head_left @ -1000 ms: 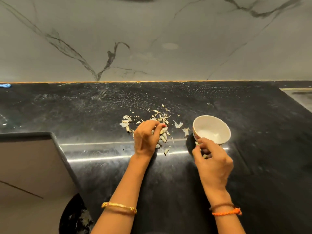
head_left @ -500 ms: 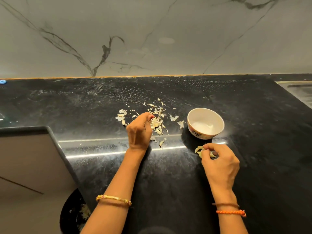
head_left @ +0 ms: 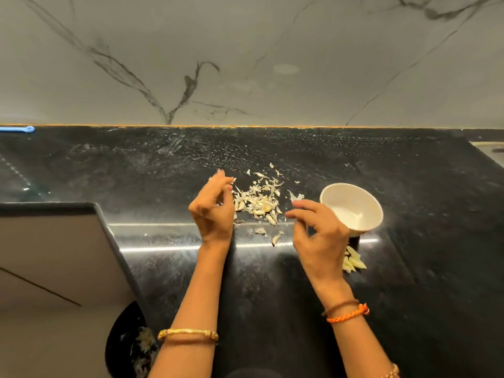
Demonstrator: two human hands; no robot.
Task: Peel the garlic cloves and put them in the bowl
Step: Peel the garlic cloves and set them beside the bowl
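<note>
Head view: both hands hover mid-frame over a black counter (head_left: 409, 186). Left hand (head_left: 211, 211) fingers loosely curled; right hand (head_left: 317, 236) fingers spread, beside white bowl (head_left: 351, 211) and garlic peels (head_left: 259, 200).

Grey marble-veined wall (head_left: 245, 55) behind, polished black stone table (head_left: 422, 268) with light streak reflected, beige floor (head_left: 41, 268) beyond left edge

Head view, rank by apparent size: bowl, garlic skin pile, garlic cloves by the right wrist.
1. garlic skin pile, widest spread
2. bowl, close to the pile's size, partly hidden by the right hand
3. garlic cloves, smallest, partly hidden
</note>
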